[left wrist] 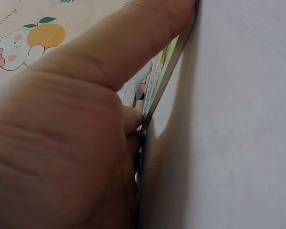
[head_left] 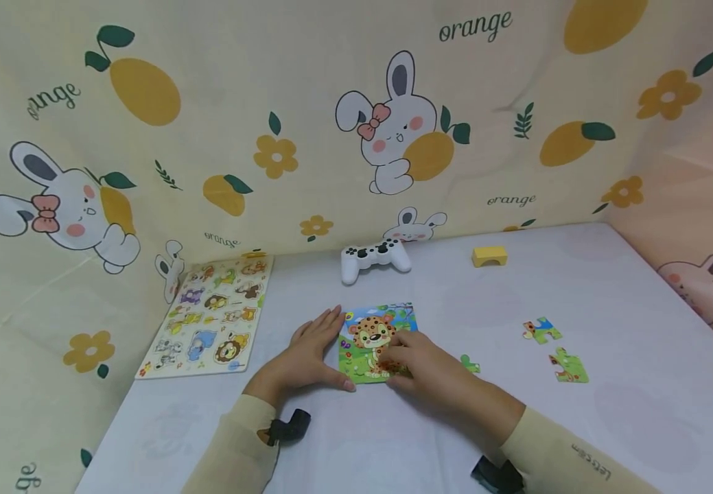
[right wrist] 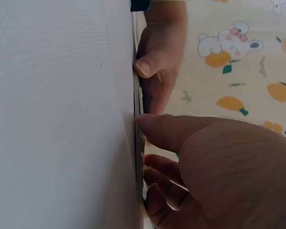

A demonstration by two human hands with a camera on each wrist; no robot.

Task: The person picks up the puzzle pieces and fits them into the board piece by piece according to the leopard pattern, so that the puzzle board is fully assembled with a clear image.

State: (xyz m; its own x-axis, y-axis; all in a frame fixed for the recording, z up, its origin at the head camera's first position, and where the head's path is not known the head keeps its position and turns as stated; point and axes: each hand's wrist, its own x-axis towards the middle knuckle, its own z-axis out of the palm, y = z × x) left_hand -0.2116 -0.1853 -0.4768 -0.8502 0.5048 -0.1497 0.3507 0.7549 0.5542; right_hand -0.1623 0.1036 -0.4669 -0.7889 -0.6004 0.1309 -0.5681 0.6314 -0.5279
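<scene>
A small jigsaw puzzle [head_left: 356,374] with a cartoon leopard on it lies on the white table in front of me. My left hand [head_left: 313,350] lies along its left side, fingers extended and thumb at the lower left corner. My right hand [head_left: 421,363] covers the lower right part, its bent fingers on the picture. In the right wrist view its thumb [right wrist: 167,129] meets the puzzle's near edge, while the other fingers [right wrist: 164,183] rest on the face. Whether a piece is between these fingers I cannot tell.
Loose puzzle pieces lie to the right: a blue-green one [head_left: 543,331], a green one [head_left: 571,367], and a small green one [head_left: 470,363] partly behind the right hand. An animal board [head_left: 208,319] lies left. Behind are a white game controller [head_left: 375,259] and a yellow arch block [head_left: 489,256].
</scene>
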